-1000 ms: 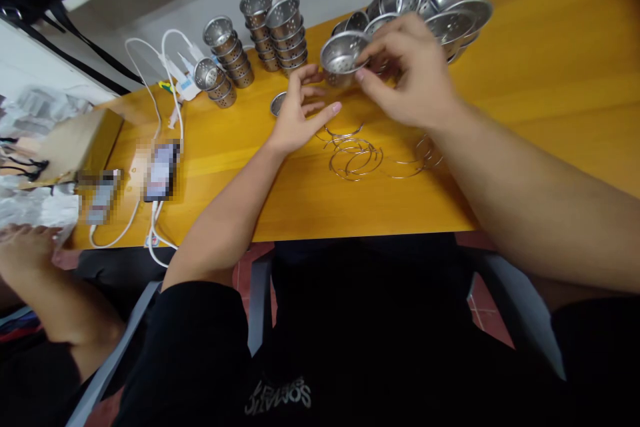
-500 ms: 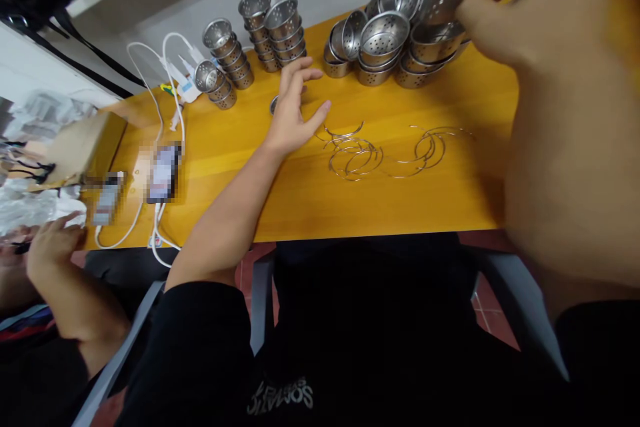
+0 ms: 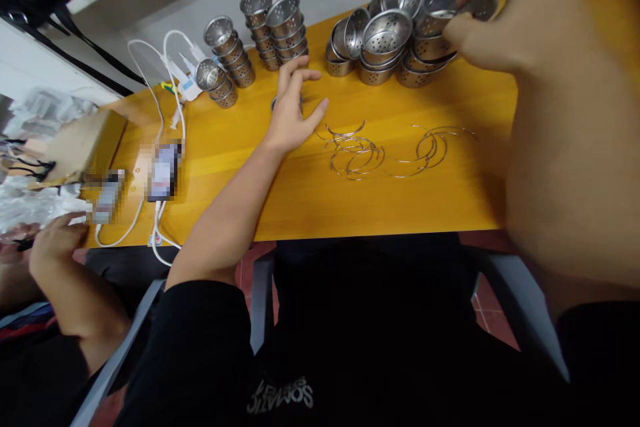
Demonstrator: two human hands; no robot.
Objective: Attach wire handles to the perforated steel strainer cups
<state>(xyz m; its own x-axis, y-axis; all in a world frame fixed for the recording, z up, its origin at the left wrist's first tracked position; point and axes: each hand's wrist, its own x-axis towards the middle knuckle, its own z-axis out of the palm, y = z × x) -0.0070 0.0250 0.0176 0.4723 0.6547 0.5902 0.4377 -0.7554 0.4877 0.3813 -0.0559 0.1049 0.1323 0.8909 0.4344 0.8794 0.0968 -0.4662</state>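
Note:
My right hand [image 3: 505, 30] pinches the rim of a perforated metal cup [image 3: 440, 3], thumb in front and fingers behind. That cup sits in a stack at the back right, on top of another perforated cup [image 3: 425, 73]. Several more such cups [image 3: 385, 37] lie tilted and nested just to its left. My left hand [image 3: 293, 110] rests near the middle of the table with fingers spread, holding nothing. A small round metal piece [image 3: 274, 103] is mostly hidden behind it. To its right lie loose thin metal wire rings [image 3: 357, 157] and more curved wires [image 3: 430, 150].
Stacks of smaller perforated cups [image 3: 233, 57] stand at the back left of the yellow table [image 3: 310, 213]. Two phones [image 3: 165, 173] with white cables lie at left, near a cardboard box [image 3: 93, 143]. Another person's hand [image 3: 57, 240] is at the far left.
My right hand has moved slightly left and down with the cup, which now sits lower on the stack. Another cup behind it shows more. My left hand has stayed put.

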